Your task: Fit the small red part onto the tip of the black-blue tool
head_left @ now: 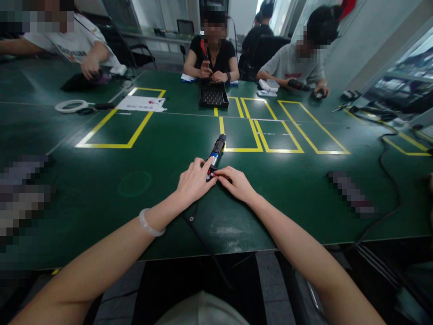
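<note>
A slim motor assembly (pixel 218 146) lies at a slant on the green table in front of me, with a black far end, a blue and silver middle and small red parts at the near end. My left hand (pixel 193 184) is closed around its near part, the index finger stretched along the silver section. From the other side, my right hand (pixel 239 184) has thumb and index fingertips closed together at the red parts. What sits between those fingertips is too small and partly hidden to make out.
Yellow tape rectangles (pixel 237 150) mark the green table (pixel 162 176). A black tray (pixel 214 97) stands before a seated co-worker opposite. A paper sheet (pixel 142 104) and a white cable coil (pixel 71 106) lie left. Black cables (pixel 382 153) run along the right; a strap (pixel 199 230) hangs over the near edge.
</note>
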`<act>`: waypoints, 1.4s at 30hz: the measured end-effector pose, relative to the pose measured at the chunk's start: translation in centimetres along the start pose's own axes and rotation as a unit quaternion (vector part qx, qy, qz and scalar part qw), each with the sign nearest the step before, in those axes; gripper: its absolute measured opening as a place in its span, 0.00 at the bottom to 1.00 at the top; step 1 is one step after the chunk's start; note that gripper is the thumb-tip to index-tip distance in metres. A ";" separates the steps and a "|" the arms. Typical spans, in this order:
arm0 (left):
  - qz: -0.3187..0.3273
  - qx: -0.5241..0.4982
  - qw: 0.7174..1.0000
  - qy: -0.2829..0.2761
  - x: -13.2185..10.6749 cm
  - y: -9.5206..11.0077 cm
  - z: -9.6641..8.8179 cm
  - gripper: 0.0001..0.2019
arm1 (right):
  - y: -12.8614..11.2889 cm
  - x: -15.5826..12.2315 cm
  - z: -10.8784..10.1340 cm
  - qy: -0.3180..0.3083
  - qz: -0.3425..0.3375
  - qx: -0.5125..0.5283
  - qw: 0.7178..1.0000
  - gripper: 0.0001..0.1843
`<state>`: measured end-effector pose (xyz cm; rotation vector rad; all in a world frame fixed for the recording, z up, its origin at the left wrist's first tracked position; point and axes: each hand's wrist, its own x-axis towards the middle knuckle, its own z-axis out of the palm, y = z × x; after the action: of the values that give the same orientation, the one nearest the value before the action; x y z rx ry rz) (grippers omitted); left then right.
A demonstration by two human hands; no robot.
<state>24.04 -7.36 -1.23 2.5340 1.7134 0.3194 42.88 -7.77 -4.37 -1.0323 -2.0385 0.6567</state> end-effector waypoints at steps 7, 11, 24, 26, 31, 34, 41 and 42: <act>0.014 0.055 0.998 -0.002 0.3 -2.0 -0.7 0.33 | 0.6 0.2 0.3 0.041 0.076 0.100 0.991 0.15; -0.035 0.072 0.997 -0.016 0.7 -5.3 -1.4 0.34 | 0.7 0.2 0.0 0.026 0.097 0.111 0.989 0.12; -0.257 0.098 0.960 -0.055 -0.3 -22.4 -4.5 0.38 | 0.6 0.2 -0.1 0.015 0.100 0.103 0.989 0.10; -0.291 0.103 0.950 -0.053 -0.6 -23.8 -4.8 0.38 | 0.5 0.2 -0.1 0.010 0.101 0.106 0.989 0.10; -0.274 0.120 0.954 0.023 -1.8 -23.5 -5.1 0.35 | 0.5 0.2 -0.2 0.005 0.097 0.103 0.990 0.10; -0.269 0.141 0.951 0.053 -2.1 -22.1 -5.3 0.31 | 0.4 0.2 -0.2 0.003 0.095 0.098 0.991 0.10; -0.336 0.156 0.929 0.011 -1.2 -21.2 -6.1 0.29 | 0.4 0.2 -0.2 0.001 0.092 0.091 0.992 0.09; -0.344 0.151 0.927 0.007 -1.1 -21.3 -6.1 0.30 | 0.4 0.2 -0.2 0.000 0.092 0.091 0.992 0.09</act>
<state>2.97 -0.68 0.96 1.8838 2.6670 0.0203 43.11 -7.35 -4.41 -1.1189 -1.8566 0.9207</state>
